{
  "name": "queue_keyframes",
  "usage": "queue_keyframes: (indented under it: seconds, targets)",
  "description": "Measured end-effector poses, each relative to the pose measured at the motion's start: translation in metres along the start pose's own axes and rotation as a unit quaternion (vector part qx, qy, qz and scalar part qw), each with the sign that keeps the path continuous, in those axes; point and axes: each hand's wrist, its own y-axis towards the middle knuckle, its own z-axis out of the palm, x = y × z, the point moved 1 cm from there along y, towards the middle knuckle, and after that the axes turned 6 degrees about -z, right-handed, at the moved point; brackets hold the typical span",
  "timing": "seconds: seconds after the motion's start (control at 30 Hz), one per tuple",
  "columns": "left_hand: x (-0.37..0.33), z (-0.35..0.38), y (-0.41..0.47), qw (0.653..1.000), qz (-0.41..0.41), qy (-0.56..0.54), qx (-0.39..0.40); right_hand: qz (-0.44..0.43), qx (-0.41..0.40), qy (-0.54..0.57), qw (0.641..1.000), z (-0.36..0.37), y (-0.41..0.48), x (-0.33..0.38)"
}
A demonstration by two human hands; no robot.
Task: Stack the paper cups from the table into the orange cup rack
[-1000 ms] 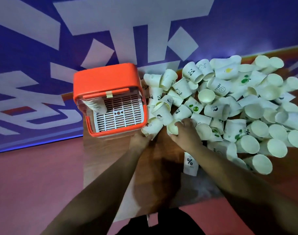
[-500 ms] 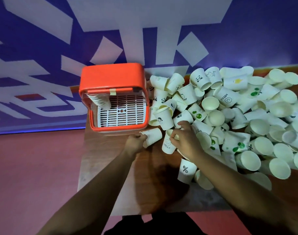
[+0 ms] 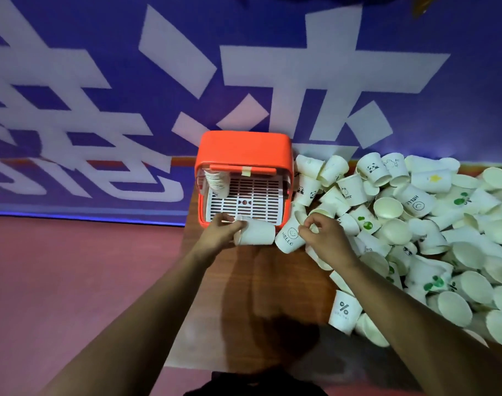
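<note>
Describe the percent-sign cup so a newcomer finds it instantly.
From the orange plastic cup rack, follow the heap of white paper cups toward the camera. At its near left edge, beside the right forearm, sits a white paper cup; it alone there bears a black percent sign.

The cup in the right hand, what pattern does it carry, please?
The cup in the right hand is white with a smiley and HELLO; head view.
</note>
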Motion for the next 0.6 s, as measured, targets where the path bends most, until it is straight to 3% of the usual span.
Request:
queue_keyframes:
  seconds: [0.27,0.5,0.6]
  targets:
    - [-0.025,-0.049,0.018,0.978,0.137,0.142,-0.073,0.020,-0.039,0.011,0.999,0.027,0.015,0.019]
    - [-0.028,-0.043,0.046,0.926,0.156,0.326,-0.107,0.018,-0.083,-0.008,0.996,0.034,0.025,0.015]
    - [-0.025,-0.036,0.058,0.915,0.151,0.354,-0.118,0.009,-0.096,-0.019,0.995,0.036,0.033,0.015]
